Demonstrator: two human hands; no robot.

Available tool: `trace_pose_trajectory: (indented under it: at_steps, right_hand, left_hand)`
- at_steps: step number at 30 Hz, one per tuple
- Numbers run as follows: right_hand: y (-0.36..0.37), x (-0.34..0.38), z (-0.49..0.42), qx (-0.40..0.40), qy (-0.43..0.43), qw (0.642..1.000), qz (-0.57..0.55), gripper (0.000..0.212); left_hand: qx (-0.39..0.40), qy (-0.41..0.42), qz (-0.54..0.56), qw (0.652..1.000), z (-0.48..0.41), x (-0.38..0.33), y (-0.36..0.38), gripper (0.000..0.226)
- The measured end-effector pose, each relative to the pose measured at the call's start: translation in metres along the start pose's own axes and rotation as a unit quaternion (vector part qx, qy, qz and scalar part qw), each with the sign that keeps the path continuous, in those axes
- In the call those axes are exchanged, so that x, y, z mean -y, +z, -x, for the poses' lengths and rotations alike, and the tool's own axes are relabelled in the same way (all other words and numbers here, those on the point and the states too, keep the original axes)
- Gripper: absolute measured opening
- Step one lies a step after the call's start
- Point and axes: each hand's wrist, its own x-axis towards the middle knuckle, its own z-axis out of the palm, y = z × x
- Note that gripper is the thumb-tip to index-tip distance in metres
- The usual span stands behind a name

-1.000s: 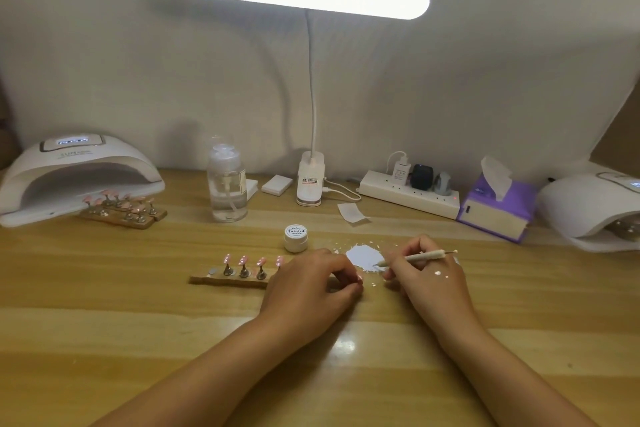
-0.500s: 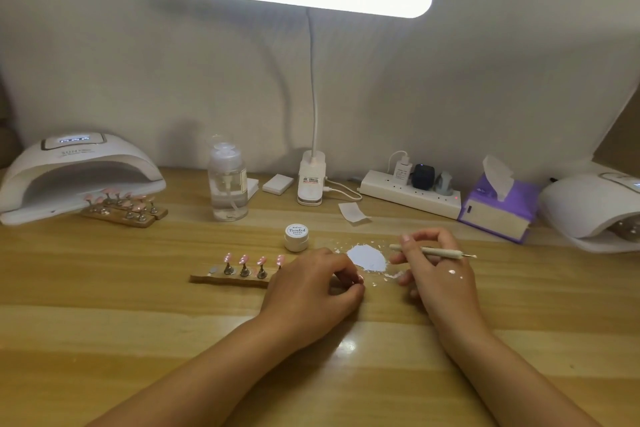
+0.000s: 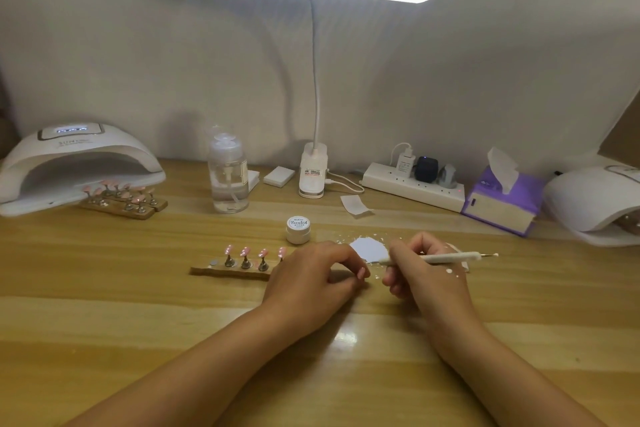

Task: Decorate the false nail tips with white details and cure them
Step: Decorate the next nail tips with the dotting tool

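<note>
A wooden holder strip (image 3: 221, 272) carries several pink false nail tips (image 3: 246, 252) on small stands. My left hand (image 3: 311, 279) rests over the strip's right end with curled fingers, hiding whatever they hold. My right hand (image 3: 420, 274) grips a thin white dotting pen (image 3: 446, 257), its tip pointing left toward a white paint patch (image 3: 369, 248) on the table. A small white gel jar (image 3: 298, 229) stands behind the strip. White dots mark the back of my right hand.
A white curing lamp (image 3: 74, 163) sits at the back left, with more nail holders (image 3: 121, 199) in front of it. Along the back stand a clear pump bottle (image 3: 228, 180), desk lamp base (image 3: 313, 173), power strip (image 3: 412, 187) and purple tissue box (image 3: 502, 201). A second curing lamp (image 3: 595, 204) is at the far right.
My right hand lifted the pen away to the right, then brought its tip back left toward the white paint patch. My left hand stayed on the holder strip.
</note>
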Motion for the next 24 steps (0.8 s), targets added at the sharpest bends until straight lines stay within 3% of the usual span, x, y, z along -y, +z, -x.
trace_pose_trajectory:
  at_steps: [24]
  right_hand:
    - [0.0039, 0.0013, 0.0028, 0.030, -0.003, 0.998, 0.050, 0.015]
  left_hand:
    - [-0.003, -0.003, 0.020, 1.000, -0.0006, -0.0010, 0.0003, 0.017]
